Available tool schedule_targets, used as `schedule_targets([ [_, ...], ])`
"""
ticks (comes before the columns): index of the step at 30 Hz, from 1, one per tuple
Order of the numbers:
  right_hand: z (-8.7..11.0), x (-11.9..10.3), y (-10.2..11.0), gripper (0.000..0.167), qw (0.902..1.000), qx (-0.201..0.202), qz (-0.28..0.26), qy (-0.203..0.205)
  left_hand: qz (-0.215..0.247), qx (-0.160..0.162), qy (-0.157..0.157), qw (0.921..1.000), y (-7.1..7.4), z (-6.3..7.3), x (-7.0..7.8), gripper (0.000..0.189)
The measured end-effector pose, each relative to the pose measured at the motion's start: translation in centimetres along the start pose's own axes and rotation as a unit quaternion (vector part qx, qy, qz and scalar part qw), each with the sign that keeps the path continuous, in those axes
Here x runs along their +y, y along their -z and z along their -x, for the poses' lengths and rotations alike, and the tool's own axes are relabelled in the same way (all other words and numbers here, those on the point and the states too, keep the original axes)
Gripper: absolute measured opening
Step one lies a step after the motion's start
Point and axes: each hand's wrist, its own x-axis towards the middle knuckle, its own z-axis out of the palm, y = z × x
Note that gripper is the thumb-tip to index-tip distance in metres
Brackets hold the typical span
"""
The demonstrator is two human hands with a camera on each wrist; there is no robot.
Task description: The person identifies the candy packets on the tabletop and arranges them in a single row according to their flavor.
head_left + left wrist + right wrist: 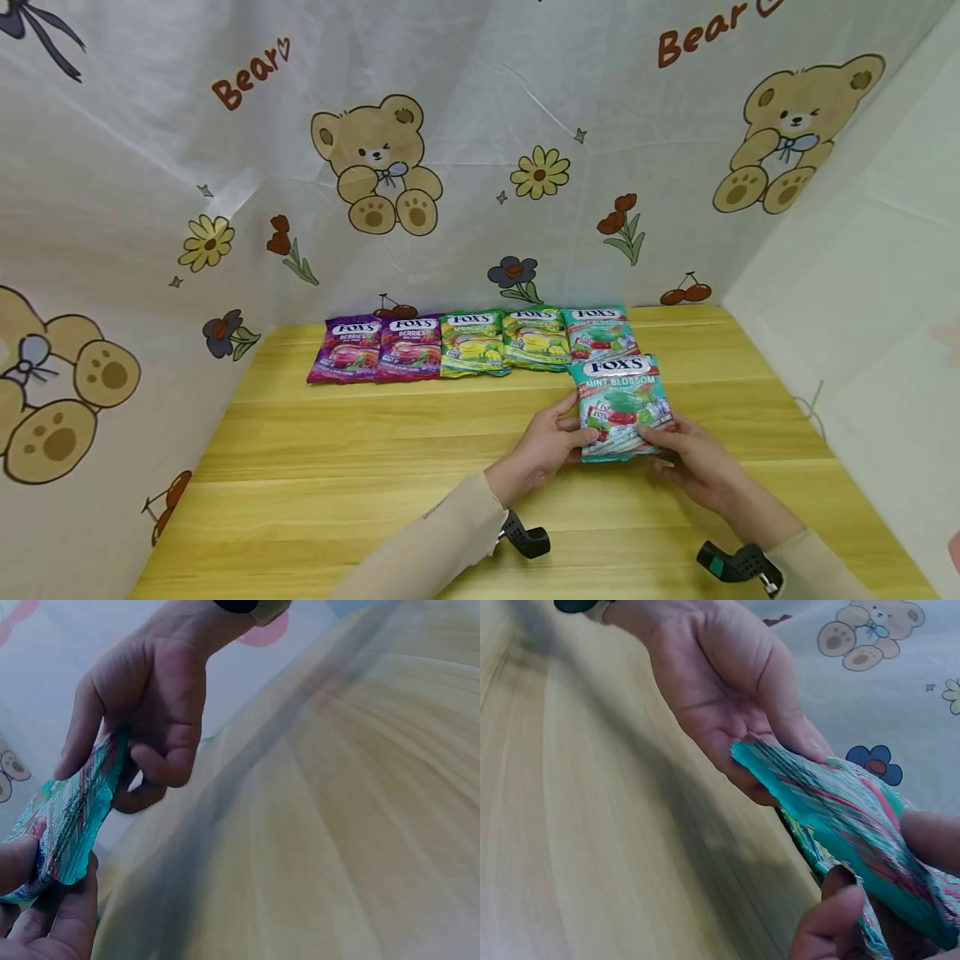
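Note:
A teal Mint Blossom candy bag [624, 402] is held up between both hands, its printed front facing me. My left hand [546, 442] pinches its lower left side, thumb in front and fingers behind. On the lower right side my right hand [705, 468] pinches it the same way. Both wrist views show the bag edge-on, tilted above the table, with the teal bottom seam [79, 859] visible. Just behind the held bag, a second teal Mint Blossom bag [600, 332] ends the row, its lower part partly covered.
Along the back of the wooden table [375, 450] lie two purple Berries bags [347, 354] and two green-yellow Springtea bags [472, 346], side by side. A bear-printed cloth [465, 100] hangs behind. A thin pale cord [813, 408] lies by the right edge.

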Motion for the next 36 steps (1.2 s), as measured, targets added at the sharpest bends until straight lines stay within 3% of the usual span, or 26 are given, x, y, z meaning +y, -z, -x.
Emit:
schedule_targets([
  [4, 0.0, -0.4, 0.3, 0.031, 0.9958, -0.016, -0.089, 0.013, 0.004, 0.014, -0.005, 0.9999, -0.9, -1.0, 0.8, 0.072],
  [7, -0.2, -0.8, 0.5, 0.032, 0.9924, -0.024, -0.119, 0.023, -0.003, 0.019, -0.006, 0.9998, -1.4, -1.7, 1.2, 0.073],
  [15, -1.6, -1.5, 1.4, 0.033, 0.9929, 0.004, -0.115, 0.031, -0.003, 0.029, -0.001, 0.9996, -2.0, -3.8, 1.5, 0.069],
  [22, -3.2, -2.2, 3.4, 0.028, 0.9864, 0.013, -0.148, 0.072, -0.013, 0.044, -0.017, 0.9988, -3.3, -6.1, 2.1, 0.058],
  [26, -4.1, -2.9, 4.4, 0.028, 0.9856, 0.023, -0.141, 0.090, -0.028, 0.063, -0.024, 0.9973, -4.0, -7.3, 2.3, 0.049],
  [31, -5.6, -3.6, 5.0, 0.031, 0.9884, 0.037, -0.122, 0.083, -0.028, 0.107, -0.022, 0.9936, -4.2, -8.5, 2.3, 0.039],
  [36, -7.4, -3.8, 5.8, 0.031, 0.9885, 0.040, -0.119, 0.084, 0.010, 0.120, -0.014, 0.9926, -4.0, -9.4, 1.9, 0.033],
])
